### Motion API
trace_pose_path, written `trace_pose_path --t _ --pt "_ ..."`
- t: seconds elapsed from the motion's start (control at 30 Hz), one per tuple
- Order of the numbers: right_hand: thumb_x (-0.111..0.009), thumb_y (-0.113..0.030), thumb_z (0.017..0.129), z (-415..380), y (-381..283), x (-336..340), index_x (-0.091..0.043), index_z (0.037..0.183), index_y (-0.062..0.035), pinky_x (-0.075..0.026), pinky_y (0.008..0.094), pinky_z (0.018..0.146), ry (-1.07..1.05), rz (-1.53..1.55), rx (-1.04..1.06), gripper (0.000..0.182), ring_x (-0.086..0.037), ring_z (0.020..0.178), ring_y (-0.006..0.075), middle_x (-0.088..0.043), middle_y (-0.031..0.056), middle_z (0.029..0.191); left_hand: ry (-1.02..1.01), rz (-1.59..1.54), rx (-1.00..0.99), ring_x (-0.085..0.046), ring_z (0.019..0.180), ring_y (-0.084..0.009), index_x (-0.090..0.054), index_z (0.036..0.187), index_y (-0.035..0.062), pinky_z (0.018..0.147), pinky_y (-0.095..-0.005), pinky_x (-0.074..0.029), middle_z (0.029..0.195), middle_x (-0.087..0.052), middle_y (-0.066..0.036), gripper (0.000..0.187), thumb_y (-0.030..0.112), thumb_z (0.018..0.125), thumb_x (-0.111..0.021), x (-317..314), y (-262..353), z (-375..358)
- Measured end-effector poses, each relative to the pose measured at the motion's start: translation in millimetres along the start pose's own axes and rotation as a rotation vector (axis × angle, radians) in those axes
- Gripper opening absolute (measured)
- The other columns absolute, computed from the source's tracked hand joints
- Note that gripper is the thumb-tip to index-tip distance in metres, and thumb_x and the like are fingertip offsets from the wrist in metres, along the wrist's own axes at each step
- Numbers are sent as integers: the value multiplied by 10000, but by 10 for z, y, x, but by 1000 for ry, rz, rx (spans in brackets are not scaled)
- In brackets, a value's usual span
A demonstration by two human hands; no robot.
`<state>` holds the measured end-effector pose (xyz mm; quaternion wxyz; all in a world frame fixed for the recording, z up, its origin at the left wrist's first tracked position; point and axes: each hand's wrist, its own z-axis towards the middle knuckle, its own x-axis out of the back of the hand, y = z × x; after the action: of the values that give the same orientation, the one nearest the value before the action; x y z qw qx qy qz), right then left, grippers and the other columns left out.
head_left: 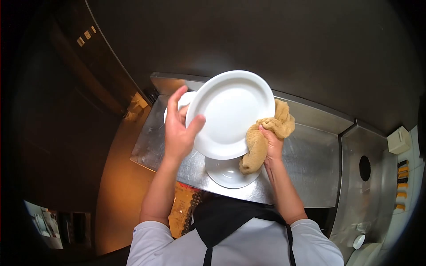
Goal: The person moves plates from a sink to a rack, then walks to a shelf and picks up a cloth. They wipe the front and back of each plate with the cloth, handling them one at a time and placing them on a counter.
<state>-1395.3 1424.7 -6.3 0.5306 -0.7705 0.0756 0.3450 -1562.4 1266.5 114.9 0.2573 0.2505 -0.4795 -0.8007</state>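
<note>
Drying is under way: the left hand [178, 133] grips the round white ceramic plate [230, 113] by its left rim. The right hand [271, 144], closed on a tan cloth [266, 137], presses its right edge. Next, I judge, wipe across, then stack it on the near white plate [228, 174].

Steel counter [310, 164], dark wall [310, 53], orange-lit floor [117, 177]

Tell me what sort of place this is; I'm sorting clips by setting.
Probably a commercial kitchen: a stainless steel counter, the white plate the hands hold against a tan cloth, more plates stacked below, and a dark apron.
</note>
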Motion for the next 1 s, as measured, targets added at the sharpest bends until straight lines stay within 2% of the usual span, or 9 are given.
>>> trace_pose_path --t 0.2,0.53,0.63,0.67,0.77,0.83,0.9,0.97,1.0 --pt "-817 7 822 -3 114 34 -641 1174 -1 -605 336 836 -63 -57 84 393 -690 970 198 -687 83 1084 403 -4 27 -655 1021 -169 -529 1311 -30 908 -314 -527 1117 -695 -119 398 144 988 -685 -107 -709 -545" --pt "-915 -124 739 260 -767 -370 -660 1201 -40 -601 344 845 -638 -915 634 534 -699 971 177 -717 54 1096 -105 572 118 -718 912 -178 -643 1156 11 810 -314 -551 993 -756 -127 224 112 964 -701 349 -4 -514" --pt "-912 -218 692 127 -898 -777 -727 1067 -53 -585 357 821 -898 -1065 660 449 -726 959 252 -735 115 1056 -241 714 153 -755 881 -252 -658 1148 35 780 -323 -564 965 -763 -166 224 95 938 -711 317 37 -490" --pt "-902 -245 682 51 -931 -925 -747 1018 -57 -578 365 817 -989 -1141 729 415 -729 958 290 -735 142 1041 -291 716 218 -710 976 -418 -641 1190 23 837 -405 -567 1027 -743 -182 260 71 935 -658 265 77 -483" --pt "-867 -215 688 -46 -641 -1145 -722 1026 -51 -571 423 807 -1163 -894 948 402 -701 880 359 -724 144 983 -377 946 17 -650 1148 -363 -658 1195 71 971 -408 -512 1133 -695 -201 270 75 925 -660 339 -487 -680" --pt "-868 -211 683 -147 -609 -1270 -713 1019 -46 -569 423 802 -1124 -859 1062 405 -695 876 362 -718 144 974 -306 896 59 -492 1316 -427 -545 1335 29 1090 -459 -408 1286 -617 -218 440 69 909 -647 203 -641 -757" --pt "-879 -213 693 -225 -772 -1346 -711 1008 -41 -568 400 817 -1014 -837 1181 397 -705 895 321 -721 131 990 -109 811 20 -575 1242 -366 -499 1364 7 1029 -429 -467 1273 -632 -197 459 34 925 -627 480 -1189 -828" --pt "-883 -189 737 -102 -841 -1057 -695 1088 -50 -567 374 851 -792 -855 1032 422 -697 959 254 -716 97 1074 117 319 515 -638 1152 -281 -463 1376 -10 969 -374 -518 1275 -632 -173 441 -4 955 -593 584 -942 -611" --pt "-882 -170 763 -18 -862 -870 -683 1133 -55 -567 364 870 -671 -870 940 435 -688 990 222 -708 78 1117 310 36 452 -665 1080 -231 -456 1374 -10 923 -357 -558 1277 -630 -148 407 -19 982 -565 683 -991 -608"
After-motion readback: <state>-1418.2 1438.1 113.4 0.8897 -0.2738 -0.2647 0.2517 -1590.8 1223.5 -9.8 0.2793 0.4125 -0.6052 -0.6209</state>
